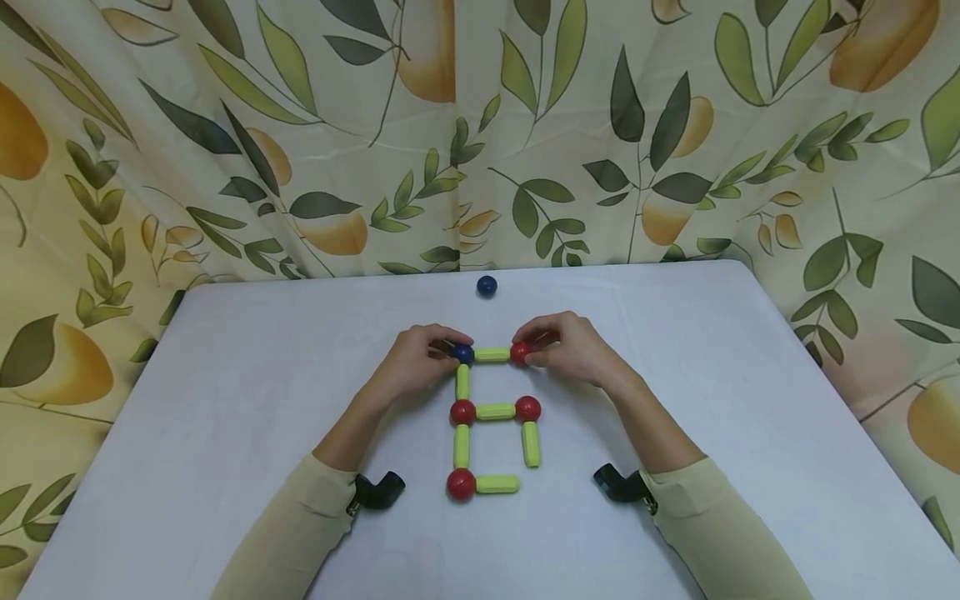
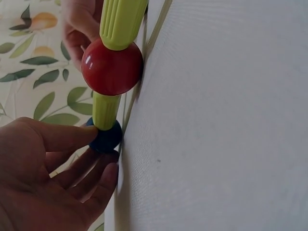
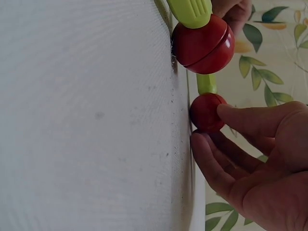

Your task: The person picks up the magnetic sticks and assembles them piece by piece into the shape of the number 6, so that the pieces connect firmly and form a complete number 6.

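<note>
On the white table lies a figure of yellow-green sticks and balls. At its top left corner my left hand (image 1: 415, 358) pinches a blue ball (image 1: 464, 354) between thumb and fingers. My right hand (image 1: 576, 348) grips the red ball (image 1: 519, 354) at the top right corner. One stick (image 1: 492, 355) joins these two balls. Below, a red ball (image 1: 462, 412) on the left and another red ball (image 1: 528, 409) on the right have a stick (image 1: 495, 412) between them. In the left wrist view, the thumb presses the blue ball (image 2: 107, 139); the right wrist view shows fingers around the red ball (image 3: 207, 113).
A loose blue ball (image 1: 487, 287) sits near the table's far edge, beyond the figure. The nearest red ball (image 1: 461, 484) has a stick (image 1: 498, 484) pointing right, and another stick (image 1: 532, 444) hangs down at the right. Patterned curtain (image 1: 525, 133) stands behind the table (image 1: 247, 417).
</note>
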Motion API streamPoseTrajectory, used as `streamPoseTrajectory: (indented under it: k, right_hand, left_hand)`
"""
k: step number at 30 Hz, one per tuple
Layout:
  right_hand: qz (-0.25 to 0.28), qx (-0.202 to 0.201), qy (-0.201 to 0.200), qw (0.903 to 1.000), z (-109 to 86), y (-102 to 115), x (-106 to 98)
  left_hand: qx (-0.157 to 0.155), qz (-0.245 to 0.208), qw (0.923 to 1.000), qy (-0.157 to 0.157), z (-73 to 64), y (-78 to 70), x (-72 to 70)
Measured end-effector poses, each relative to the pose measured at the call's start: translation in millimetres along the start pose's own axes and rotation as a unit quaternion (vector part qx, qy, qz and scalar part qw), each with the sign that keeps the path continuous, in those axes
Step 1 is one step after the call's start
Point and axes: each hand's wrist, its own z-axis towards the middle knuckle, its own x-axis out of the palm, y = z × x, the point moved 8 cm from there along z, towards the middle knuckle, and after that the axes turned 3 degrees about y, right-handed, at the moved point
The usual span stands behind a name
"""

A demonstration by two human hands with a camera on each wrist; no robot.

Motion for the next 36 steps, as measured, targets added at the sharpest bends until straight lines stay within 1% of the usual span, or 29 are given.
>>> streamPoseTrajectory:
  k: [4, 8, 13, 19, 27, 33, 36]
  right_hand:
    - [0.003, -0.006, 0.010, 0.9999, -0.9, -0.1, 2.5]
    - [0.008, -0.014, 0.025, 0.9995, -1.2, 0.1, 4.9]
    - [0.015, -0.035, 0.033, 0.9988, 6.6, 3.6, 2.5]
    - [0.009, -0.044, 0.010, 0.9990, 26.5, 12.2, -12.7]
    - [-0.005, -0.052, -0.007, 0.9986, 56.0, 28.7, -31.0]
    - [-0.023, -0.065, -0.009, 0.9976, 80.5, 37.5, -36.1]
    - [-0.032, -0.067, -0.008, 0.9972, 90.9, 38.2, -37.8]
  left_hand:
    - [0.000, -0.001, 1.0000, -0.005, -1.4, 1.2, 1.2]
    - [-0.007, 0.000, 0.9999, -0.009, -4.6, 2.9, 2.0]
    - [-0.011, -0.003, 0.9998, -0.014, -6.2, 4.0, 2.2]
    - [-0.008, -0.010, 0.9999, -0.011, -2.7, 4.3, 4.1]
    - [-0.009, -0.013, 0.9998, -0.011, -0.2, 5.1, 3.2]
    - [-0.006, -0.014, 0.9998, -0.014, 1.0, 4.5, 1.4]
    - [-0.003, -0.015, 0.9998, -0.013, 1.7, 3.7, 1.5]
